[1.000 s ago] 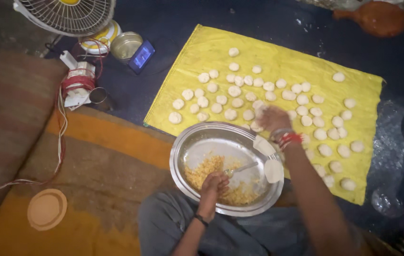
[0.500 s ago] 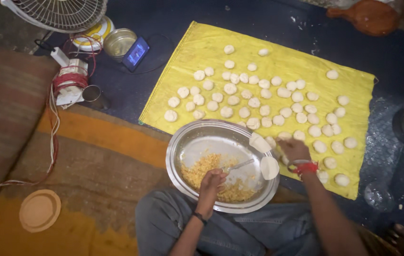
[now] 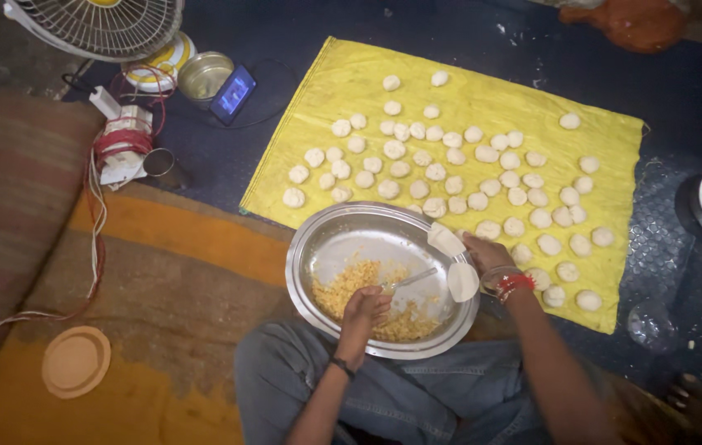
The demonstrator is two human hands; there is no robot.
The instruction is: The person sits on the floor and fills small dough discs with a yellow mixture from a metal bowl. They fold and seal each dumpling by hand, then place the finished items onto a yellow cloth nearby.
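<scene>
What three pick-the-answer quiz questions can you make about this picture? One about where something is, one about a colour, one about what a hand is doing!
1. Where do the dough balls lie?
A. on the cloth
B. in the metal tray
C. on the round lid

2. What colour is the cloth?
A. red
B. yellow
C. green

3. What is the left hand doing?
A. resting flat on the floor
B. holding the spoon
C. holding a cup

Answers:
1. A, they are spread over the cloth.
2. B, it is bright yellow.
3. B, the spoon sticks out of the hand over the yellow filling.
</scene>
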